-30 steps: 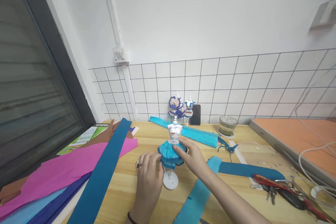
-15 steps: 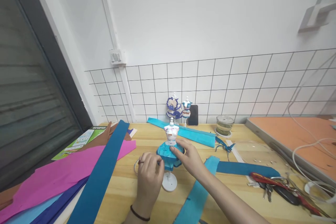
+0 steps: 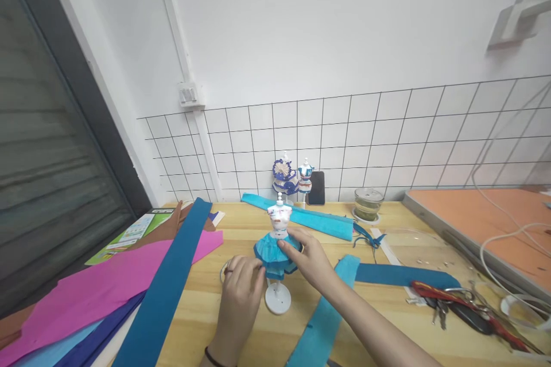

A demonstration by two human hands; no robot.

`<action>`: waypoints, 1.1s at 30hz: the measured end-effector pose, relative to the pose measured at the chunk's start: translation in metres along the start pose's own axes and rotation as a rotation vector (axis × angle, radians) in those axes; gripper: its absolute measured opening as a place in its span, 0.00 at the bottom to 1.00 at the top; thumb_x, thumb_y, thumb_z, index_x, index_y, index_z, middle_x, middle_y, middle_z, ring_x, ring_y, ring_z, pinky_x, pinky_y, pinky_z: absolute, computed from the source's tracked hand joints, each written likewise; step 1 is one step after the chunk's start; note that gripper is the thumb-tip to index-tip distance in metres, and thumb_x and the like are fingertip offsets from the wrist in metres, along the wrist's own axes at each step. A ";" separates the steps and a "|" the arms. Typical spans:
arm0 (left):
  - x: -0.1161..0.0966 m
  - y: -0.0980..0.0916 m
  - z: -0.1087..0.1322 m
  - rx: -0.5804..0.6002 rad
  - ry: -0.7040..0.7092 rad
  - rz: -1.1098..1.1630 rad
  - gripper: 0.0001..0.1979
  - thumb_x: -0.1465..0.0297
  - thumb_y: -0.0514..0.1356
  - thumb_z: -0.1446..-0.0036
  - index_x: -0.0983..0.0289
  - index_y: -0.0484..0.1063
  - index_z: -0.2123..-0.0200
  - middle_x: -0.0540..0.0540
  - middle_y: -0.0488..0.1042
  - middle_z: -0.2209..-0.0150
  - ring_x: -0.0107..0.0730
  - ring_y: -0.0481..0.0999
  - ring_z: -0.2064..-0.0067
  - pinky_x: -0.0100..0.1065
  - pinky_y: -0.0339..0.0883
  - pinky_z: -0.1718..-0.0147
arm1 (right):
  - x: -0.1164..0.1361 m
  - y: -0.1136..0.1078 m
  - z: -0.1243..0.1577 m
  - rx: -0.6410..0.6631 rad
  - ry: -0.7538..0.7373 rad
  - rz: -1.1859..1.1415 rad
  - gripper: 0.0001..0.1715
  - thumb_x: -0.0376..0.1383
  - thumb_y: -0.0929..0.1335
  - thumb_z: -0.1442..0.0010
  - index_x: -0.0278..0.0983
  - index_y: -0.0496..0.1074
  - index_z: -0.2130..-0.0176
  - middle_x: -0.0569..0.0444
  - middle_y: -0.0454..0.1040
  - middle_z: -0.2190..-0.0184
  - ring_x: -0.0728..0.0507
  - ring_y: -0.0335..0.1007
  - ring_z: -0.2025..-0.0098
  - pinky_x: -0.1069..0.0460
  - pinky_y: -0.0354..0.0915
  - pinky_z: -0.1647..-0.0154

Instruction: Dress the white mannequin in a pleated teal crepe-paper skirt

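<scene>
Skirt (image 3: 270,249) rings the mannequin (image 3: 279,219) on the near tabletop (image 3: 202,304); my right fingers (image 3: 291,250) clamp its right side, my left fingers (image 3: 248,268) pinch its left hem (torso bare, so half-dressed, I judge).

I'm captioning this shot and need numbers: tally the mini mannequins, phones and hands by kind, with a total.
Mini mannequins: 3 (front mannequin, back-left mannequin, back-right mannequin)
Phones: 1 (black phone)
Hands: 2 (left hand, right hand)
Total: 6
</scene>
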State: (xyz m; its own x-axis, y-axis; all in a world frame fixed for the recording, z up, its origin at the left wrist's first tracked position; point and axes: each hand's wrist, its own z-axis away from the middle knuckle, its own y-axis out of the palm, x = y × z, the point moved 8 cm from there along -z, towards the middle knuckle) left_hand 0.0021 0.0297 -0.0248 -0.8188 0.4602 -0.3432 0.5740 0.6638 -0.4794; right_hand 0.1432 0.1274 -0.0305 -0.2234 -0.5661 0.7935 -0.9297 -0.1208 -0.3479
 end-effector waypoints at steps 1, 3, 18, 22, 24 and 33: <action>-0.001 0.000 -0.001 -0.012 0.007 -0.016 0.07 0.77 0.54 0.41 0.61 0.68 0.68 0.52 0.72 0.72 0.36 0.69 0.67 0.36 0.59 0.65 | 0.000 0.000 0.000 0.000 0.001 0.000 0.16 0.43 0.67 0.41 0.41 0.76 0.55 0.51 0.78 0.57 0.36 0.69 0.53 0.44 0.63 0.51; -0.004 -0.001 -0.003 -0.035 0.019 -0.040 0.07 0.77 0.54 0.41 0.61 0.67 0.69 0.51 0.70 0.74 0.36 0.67 0.68 0.36 0.58 0.66 | 0.000 0.000 0.000 -0.001 0.005 0.001 0.16 0.43 0.67 0.41 0.41 0.76 0.55 0.50 0.78 0.58 0.36 0.70 0.53 0.44 0.63 0.51; -0.009 -0.001 -0.005 -0.087 0.035 0.004 0.09 0.81 0.54 0.43 0.60 0.66 0.66 0.51 0.74 0.69 0.34 0.72 0.63 0.35 0.64 0.63 | -0.002 0.000 0.000 -0.009 0.019 -0.001 0.16 0.43 0.67 0.41 0.41 0.76 0.55 0.50 0.77 0.58 0.37 0.70 0.53 0.44 0.64 0.51; -0.009 -0.001 -0.005 -0.098 0.045 0.005 0.10 0.81 0.53 0.43 0.60 0.67 0.64 0.52 0.74 0.67 0.35 0.72 0.61 0.35 0.66 0.62 | 0.000 -0.001 0.000 -0.009 0.015 -0.005 0.15 0.43 0.67 0.41 0.41 0.76 0.56 0.50 0.78 0.58 0.37 0.70 0.54 0.44 0.64 0.52; -0.009 -0.002 -0.005 -0.104 0.039 -0.003 0.09 0.80 0.54 0.43 0.61 0.67 0.64 0.52 0.74 0.68 0.34 0.73 0.62 0.35 0.66 0.63 | 0.001 -0.001 0.000 -0.007 0.013 -0.005 0.15 0.43 0.67 0.41 0.41 0.76 0.56 0.51 0.78 0.59 0.37 0.70 0.54 0.44 0.64 0.52; -0.009 -0.004 -0.009 -0.153 0.005 -0.041 0.06 0.77 0.55 0.42 0.61 0.65 0.69 0.48 0.69 0.75 0.31 0.70 0.71 0.32 0.62 0.70 | 0.002 0.000 0.001 -0.006 0.023 -0.003 0.16 0.43 0.67 0.41 0.39 0.76 0.56 0.49 0.78 0.58 0.36 0.70 0.53 0.44 0.64 0.51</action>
State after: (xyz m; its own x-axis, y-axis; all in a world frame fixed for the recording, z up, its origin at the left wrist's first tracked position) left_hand 0.0075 0.0280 -0.0125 -0.8416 0.4338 -0.3217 0.5329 0.7639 -0.3639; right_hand 0.1432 0.1257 -0.0288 -0.2276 -0.5467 0.8058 -0.9319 -0.1175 -0.3430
